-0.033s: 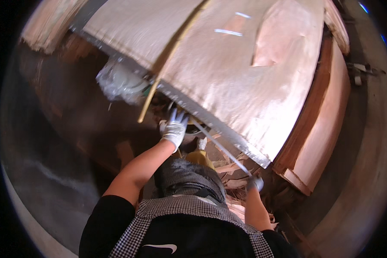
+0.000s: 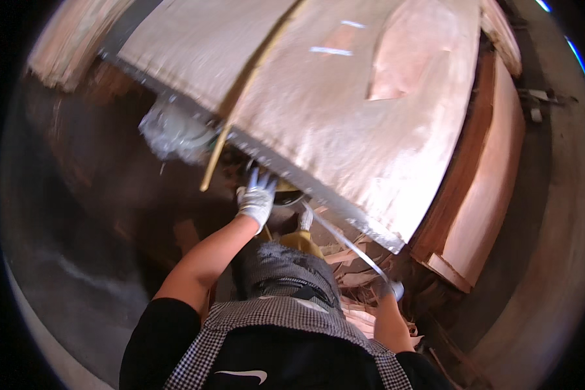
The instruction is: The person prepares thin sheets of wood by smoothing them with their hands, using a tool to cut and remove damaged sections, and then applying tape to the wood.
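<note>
My left hand (image 2: 258,198), in a white glove with bluish fingers, reaches to the near edge of the worktable (image 2: 344,211). Its fingers are stretched out and slightly apart; their tips are partly lost in the shade under the edge. A narrow white strip (image 2: 344,240), like tape, runs taut from below the table edge down to my right hand (image 2: 391,290). That gloved hand is closed at the strip's lower end, low on the right and blurred. Thin wood veneer sheets (image 2: 331,110) cover the tabletop.
A thin yellow stick (image 2: 240,97) lies across the veneer and juts past the near edge. Crumpled clear plastic (image 2: 172,130) hangs under the edge at left. Veneer stacks stand at right (image 2: 478,214) and far left (image 2: 75,49). Veneer scraps (image 2: 354,276) litter the floor.
The white strip spans farther from the table edge, and my right hand has moved slightly right and down. My left hand sits a little more to the left. The whole view has shifted slightly.
</note>
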